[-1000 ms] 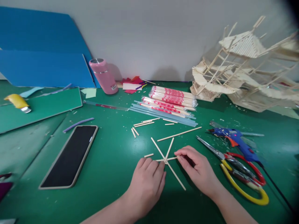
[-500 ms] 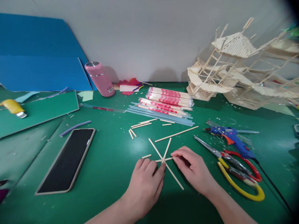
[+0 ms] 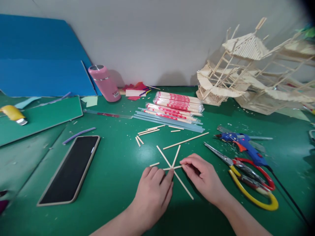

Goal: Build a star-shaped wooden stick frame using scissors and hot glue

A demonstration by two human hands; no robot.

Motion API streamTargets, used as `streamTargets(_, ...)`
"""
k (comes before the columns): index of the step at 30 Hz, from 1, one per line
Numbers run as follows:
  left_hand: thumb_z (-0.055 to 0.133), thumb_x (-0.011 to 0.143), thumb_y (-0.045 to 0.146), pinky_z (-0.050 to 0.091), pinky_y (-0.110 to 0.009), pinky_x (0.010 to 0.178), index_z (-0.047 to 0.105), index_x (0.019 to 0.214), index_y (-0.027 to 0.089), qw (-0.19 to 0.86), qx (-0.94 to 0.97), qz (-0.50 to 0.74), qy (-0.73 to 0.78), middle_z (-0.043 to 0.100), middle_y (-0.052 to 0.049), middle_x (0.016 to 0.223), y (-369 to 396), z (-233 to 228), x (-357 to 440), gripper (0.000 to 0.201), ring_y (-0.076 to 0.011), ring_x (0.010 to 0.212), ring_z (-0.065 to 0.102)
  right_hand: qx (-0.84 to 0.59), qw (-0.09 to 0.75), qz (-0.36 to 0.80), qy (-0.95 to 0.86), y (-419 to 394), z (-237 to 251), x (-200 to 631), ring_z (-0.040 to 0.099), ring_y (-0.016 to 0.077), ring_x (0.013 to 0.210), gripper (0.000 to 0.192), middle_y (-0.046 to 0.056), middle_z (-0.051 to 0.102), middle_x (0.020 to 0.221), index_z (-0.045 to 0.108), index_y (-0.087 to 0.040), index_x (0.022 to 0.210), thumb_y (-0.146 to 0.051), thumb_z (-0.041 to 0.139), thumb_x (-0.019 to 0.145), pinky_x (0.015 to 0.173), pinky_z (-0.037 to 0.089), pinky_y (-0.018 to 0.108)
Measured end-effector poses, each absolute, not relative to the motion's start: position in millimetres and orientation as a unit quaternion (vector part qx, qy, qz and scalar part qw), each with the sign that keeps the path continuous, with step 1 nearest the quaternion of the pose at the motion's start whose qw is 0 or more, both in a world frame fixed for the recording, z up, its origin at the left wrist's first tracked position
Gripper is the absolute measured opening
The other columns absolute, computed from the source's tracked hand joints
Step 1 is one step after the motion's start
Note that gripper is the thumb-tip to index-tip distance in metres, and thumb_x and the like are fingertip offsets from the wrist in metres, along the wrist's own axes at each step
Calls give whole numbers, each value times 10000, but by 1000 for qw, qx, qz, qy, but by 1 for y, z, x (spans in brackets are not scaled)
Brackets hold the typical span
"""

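Note:
Thin wooden sticks meet in a star shape on the green table; the long diagonal stick [image 3: 183, 186] runs through its centre. Curled over the near left side of this star, my left hand [image 3: 154, 193] is closed, its index finger and thumb at the crossing point; part of the joint is hidden beneath. My right hand [image 3: 203, 178] pinches the right end of the horizontal stick [image 3: 177, 167] between thumb and fingertips. Another stick [image 3: 176, 155] points up and away from the centre. A short loose stick [image 3: 154, 164] lies just beyond my left knuckles.
Beyond the star lie a long stick [image 3: 185, 141], cut pieces [image 3: 149, 131], glue sticks [image 3: 169, 122] and wrapped stick bundles [image 3: 178, 101]. Scissors [image 3: 232, 163] and a blue glue gun [image 3: 246, 144] are right; a phone [image 3: 71, 170] is left. A wooden model [image 3: 246, 72] and pink flask [image 3: 104, 83] stand behind.
Almost nothing differs. Both hands stay on the star of sticks, with only a very slight shift of the left fingers at the crossing.

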State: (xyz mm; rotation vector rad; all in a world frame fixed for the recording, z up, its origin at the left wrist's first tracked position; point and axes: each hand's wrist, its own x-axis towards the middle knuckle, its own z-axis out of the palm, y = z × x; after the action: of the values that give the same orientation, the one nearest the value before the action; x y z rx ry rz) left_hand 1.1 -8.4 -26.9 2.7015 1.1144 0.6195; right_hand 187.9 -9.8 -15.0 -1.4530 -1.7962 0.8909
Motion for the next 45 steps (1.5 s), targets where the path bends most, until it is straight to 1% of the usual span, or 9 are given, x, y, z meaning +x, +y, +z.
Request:
streamTargets(3,437,821,145,419,-368,652,543,1037,123,103,893,216,382,570,-79,786,-9,-27,0,241,-193,698,497,-559,328,334,-684,-10,-15,188,546,132,701,138,35,564,824,566,-198,891,-227,435,860,626,458,248)
streamTargets(9,423,829,147,407,-351,634,560,991,134,106,891,219,383,558,-67,749,-9,-28,0,213,-186,679,486,-561,323,319,-692,-12,-17,186,543,123,677,134,34,554,824,560,-198,885,-219,430,860,605,463,238)
streamTargets(12,423,828,145,404,-347,628,565,982,132,98,893,222,380,551,-63,733,-8,-28,1,210,-184,670,480,-548,302,312,-714,-13,-16,182,544,120,706,139,26,546,830,582,-212,886,-197,449,849,622,459,228)
streamTargets(16,430,820,138,403,-348,614,584,898,133,100,893,219,380,543,-57,708,-8,-26,1,173,-183,649,467,-530,261,294,-751,-13,-16,175,530,132,737,153,19,538,818,609,-234,889,-188,473,838,668,437,251)
streamTargets(23,406,824,141,411,-343,605,598,850,132,94,893,208,388,543,-58,699,-9,-25,3,194,-176,633,459,-528,219,270,-775,-11,-18,170,513,132,704,172,21,541,784,619,-221,837,-207,448,856,643,421,253)
streamTargets(36,415,822,137,415,-357,609,593,866,125,92,895,196,390,544,-52,694,-10,-28,2,183,-182,637,461,-529,199,268,-780,-10,-20,170,505,136,690,191,22,527,770,613,-215,846,-220,423,869,633,400,258)
streamTargets(45,422,820,129,411,-359,608,592,871,119,87,897,202,384,544,-54,692,-9,-27,3,178,-184,637,458,-529,216,285,-770,-9,-20,169,504,141,700,191,26,527,768,620,-210,850,-208,430,861,640,399,265)
